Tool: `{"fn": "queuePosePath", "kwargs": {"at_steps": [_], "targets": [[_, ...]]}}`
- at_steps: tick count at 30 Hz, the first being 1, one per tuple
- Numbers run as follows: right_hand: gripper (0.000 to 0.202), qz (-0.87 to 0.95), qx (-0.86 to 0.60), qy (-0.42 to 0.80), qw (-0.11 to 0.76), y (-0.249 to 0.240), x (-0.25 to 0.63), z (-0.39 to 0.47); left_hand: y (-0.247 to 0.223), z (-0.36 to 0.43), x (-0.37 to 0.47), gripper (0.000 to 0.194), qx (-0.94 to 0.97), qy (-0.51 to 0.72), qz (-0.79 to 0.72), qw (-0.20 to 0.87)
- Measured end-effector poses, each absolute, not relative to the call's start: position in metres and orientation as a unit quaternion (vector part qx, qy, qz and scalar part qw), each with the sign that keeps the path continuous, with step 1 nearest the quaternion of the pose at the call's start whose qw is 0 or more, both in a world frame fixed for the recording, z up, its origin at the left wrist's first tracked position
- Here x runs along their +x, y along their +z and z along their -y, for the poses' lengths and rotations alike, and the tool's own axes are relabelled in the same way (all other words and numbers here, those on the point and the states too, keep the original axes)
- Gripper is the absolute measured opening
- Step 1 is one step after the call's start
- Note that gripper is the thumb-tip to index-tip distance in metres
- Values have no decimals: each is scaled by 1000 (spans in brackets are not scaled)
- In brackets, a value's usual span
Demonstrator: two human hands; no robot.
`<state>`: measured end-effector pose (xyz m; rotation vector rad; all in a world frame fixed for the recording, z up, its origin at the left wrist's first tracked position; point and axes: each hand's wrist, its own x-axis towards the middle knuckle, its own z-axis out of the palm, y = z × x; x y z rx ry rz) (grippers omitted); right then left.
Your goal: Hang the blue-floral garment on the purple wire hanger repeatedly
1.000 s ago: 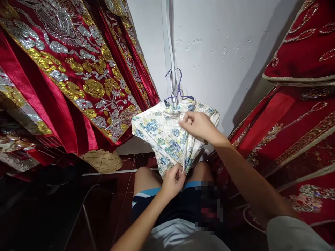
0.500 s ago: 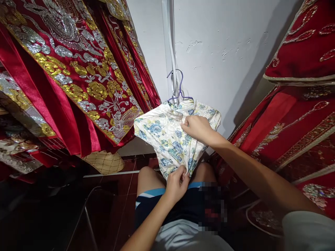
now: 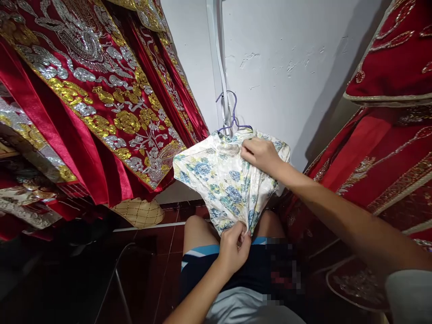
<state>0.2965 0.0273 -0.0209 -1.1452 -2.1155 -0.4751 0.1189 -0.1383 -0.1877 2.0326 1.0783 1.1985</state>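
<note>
Garment (image 3: 216, 180), floral, hangs on purple hanger (image 3: 234, 108) — long axis running from collar (image 3: 227, 140) down toward lap (image 3: 252, 266). Left hand (image 3: 236, 246), lower and forearm angled up, pinches gathered bottom edge; right hand (image 3: 260, 155), forearm slanting from the right, pinches front just below collar — both touching.

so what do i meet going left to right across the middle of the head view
red sequined cloth → white floral shirt → red beaded cloth
</note>
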Motion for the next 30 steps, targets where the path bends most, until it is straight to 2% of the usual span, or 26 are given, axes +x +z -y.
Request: {"fn": "queuePosePath", "kwargs": {"at_steps": [5,8,11,13,16,19,24,30], "targets": [[22,817,-417,-189,351,3,304,-20,-156,129,113,20,801,397,-373,248],[23,795,-438,-195,373,5,301,-1,-109,101,104,11,786,463,-365,186],[24,796,-422,-201,384,0,301,11,-50,66,100,22,752,549,-351,96],[24,801,-414,-197,385,-3,303,14,-15,44,101,32,774,534,-335,59],[24,800,-420,-198,379,-6,306,13,17,22,108,25,829,448,-335,20],[26,805,-418,-209,366,-8,306,7,26,15,119,24,822,437,-365,12],[27,801,-427,-220,357,-14,297,-3,22,11,132,27,762,527,-369,68],[21,875,-379,-144,264,-50,284,2,37,-7,108,28,688,631,-341,106]]}}
